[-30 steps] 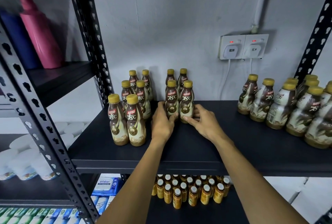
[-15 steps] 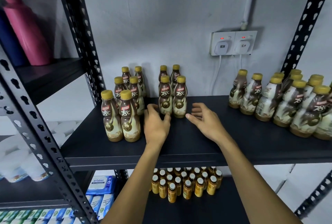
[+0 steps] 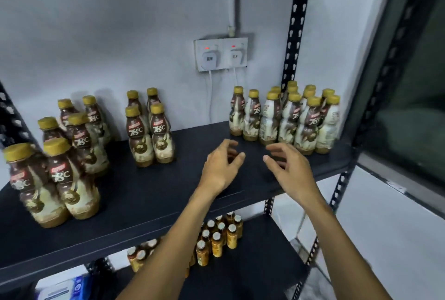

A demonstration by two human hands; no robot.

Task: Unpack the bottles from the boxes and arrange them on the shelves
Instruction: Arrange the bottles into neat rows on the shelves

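Nearest to me, the lower black shelf (image 3: 252, 273) carries a block of small amber bottles with pale caps (image 3: 216, 242), partly hidden behind the left forearm. At the lower left corner lie blue-and-white packs (image 3: 65, 287), too blurred to read.

Above these runs the flat black shelf board (image 3: 149, 198), on which the task's things stand. The left hand (image 3: 220, 167) and the right hand (image 3: 289, 169) are over the middle-right part of this board, side by side and apart, backs facing me. The fingers of both hands are spread and loosely curled, and neither hand holds anything. I cannot tell whether the fingertips touch the board.

The brown-and-cream plastic bottles with gold screw caps stand upright in three groups:
- The left group of six (image 3: 69, 179) stands in three pairs, with the front pair near the board's front edge.
- The middle group of four (image 3: 139, 140) stands two by two, well to the left of the left hand.
- The right cluster (image 3: 289, 121) stands tightly packed at the rear right, just beyond both hands and beside the black perforated steel upright (image 3: 292, 34).

Both hands are apart from every bottle.

Farthest away, a white double wall socket (image 3: 220, 55) holds two white plugs under red lights. White cables (image 3: 211, 97) drop from it behind the board.
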